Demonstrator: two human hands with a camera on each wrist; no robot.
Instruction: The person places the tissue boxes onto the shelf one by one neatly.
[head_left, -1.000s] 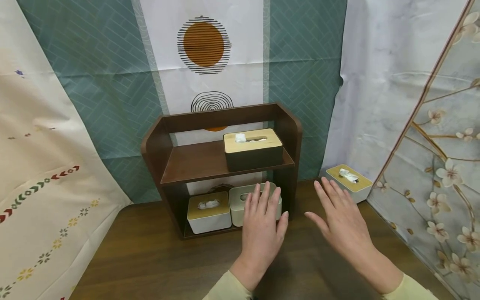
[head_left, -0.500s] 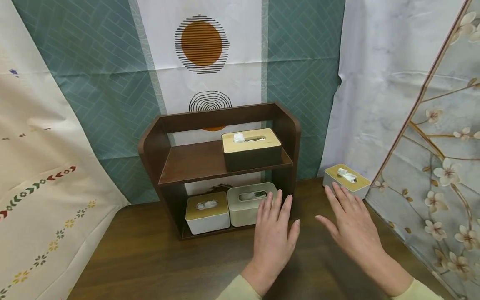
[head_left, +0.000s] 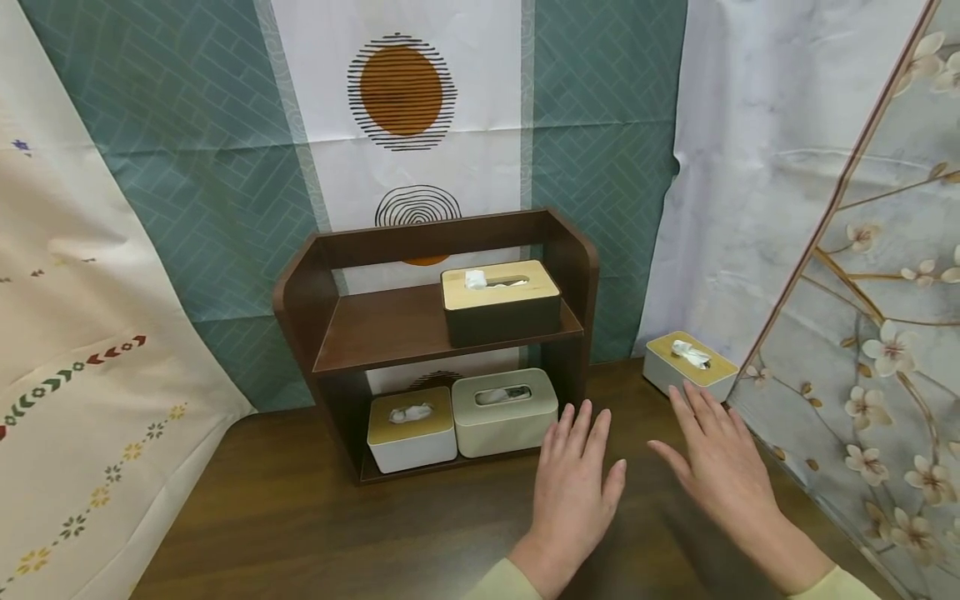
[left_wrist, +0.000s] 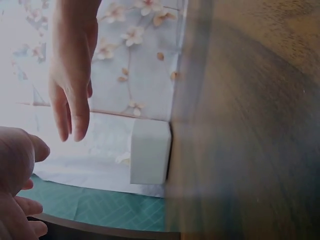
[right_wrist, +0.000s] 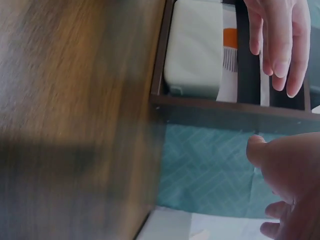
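Above the table my left hand (head_left: pixel 573 487) hovers with straight fingers, just in front of the shelf's lower right corner, holding nothing. To its right hangs my right hand (head_left: pixel 722 462), fingers extended and thumb apart, also holding nothing. Nearest beyond the right hand is a white tissue box with a wooden lid (head_left: pixel 697 361), standing on the table in the right corner. A greenish-grey tissue box (head_left: pixel 504 425) sits on the lower shelf, close behind the left fingertips. Beside it on the left stands a white tissue box with a tan lid (head_left: pixel 411 429).
A dark brown two-tier shelf (head_left: pixel 378 325) stands at the back of the wooden table (head_left: pixel 315 533). On its upper tier, at the right, is a black tissue box with a light wooden lid (head_left: pixel 501 304). Patterned cloths (head_left: pixel 615 200) hang behind and at both sides.
Both hands have drifted to the right and slightly down, the left one further. The greenish-grey box, partly covered earlier, is now in full view. The boxes stay put; the view has shifted slightly.
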